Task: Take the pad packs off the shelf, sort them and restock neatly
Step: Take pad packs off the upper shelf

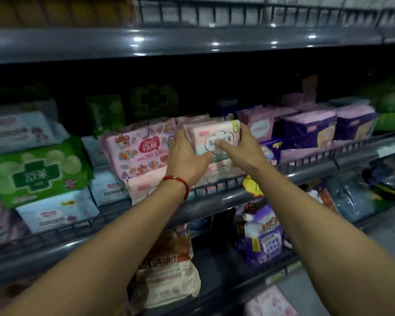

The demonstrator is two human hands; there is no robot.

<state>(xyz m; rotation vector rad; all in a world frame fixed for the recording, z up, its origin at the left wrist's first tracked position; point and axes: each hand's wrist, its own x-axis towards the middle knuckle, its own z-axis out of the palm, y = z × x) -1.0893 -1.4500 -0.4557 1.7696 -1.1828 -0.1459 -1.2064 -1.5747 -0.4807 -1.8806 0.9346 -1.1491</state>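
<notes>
Two hands, left hand [187, 156] and right hand [242, 149], are clasping a soft pale-pink plastic pad pack [214, 139] with a white cloud label, sitting among other packs on the grey wire-fronted metal shelf [214, 201] in a dim store aisle.

You are reading "280 320" on the pink cartoon-print pack [137, 151]; remaining pack lettering is showing too blurred to read.

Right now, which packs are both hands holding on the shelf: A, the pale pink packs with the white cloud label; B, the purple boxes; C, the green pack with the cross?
A: the left hand and right hand clasp the pale pink packs with the white cloud label from either side.
</notes>
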